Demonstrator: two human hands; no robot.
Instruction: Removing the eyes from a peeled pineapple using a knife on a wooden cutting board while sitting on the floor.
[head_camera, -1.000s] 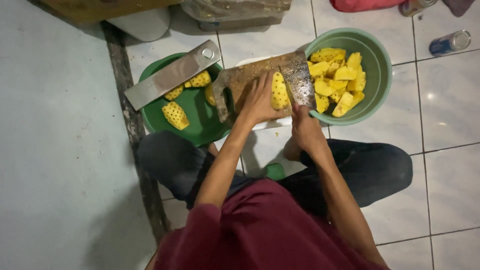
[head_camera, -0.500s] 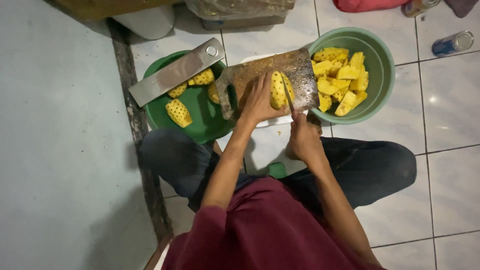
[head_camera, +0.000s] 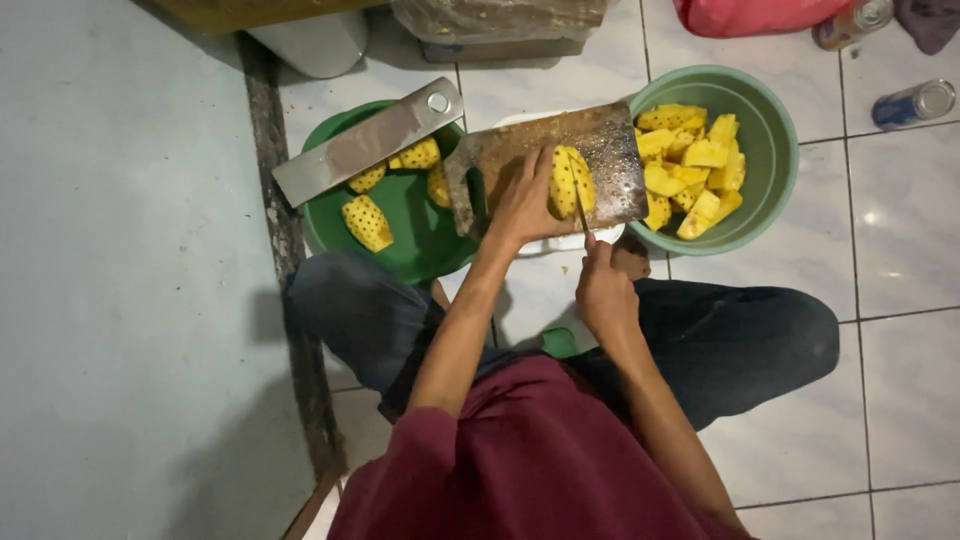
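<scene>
Seen from the head camera, a seated person in a maroon shirt and dark trousers works over a worn wooden cutting board laid on a white tiled floor. The left hand lies spread on the board with its fingers curled against a peeled pineapple half, bright yellow and dotted with dark eyes, which rests near the board's middle. The right hand is closed around the handle of a thin knife, the blade angled up against the fruit's right side; the handle itself is hidden inside the fist, and the narrow blade is hard to follow where it meets the fruit. To the right, touching the board's edge, a pale green bowl holds cut yellow pineapple chunks. To the left, a darker green basin holds several peeled pineapple pieces, partly covered by a flat metal cleaver blade laid across its rim. Two cans lie at the upper right; the top edge cuts off a red cloth and a clear plastic bag.
</scene>
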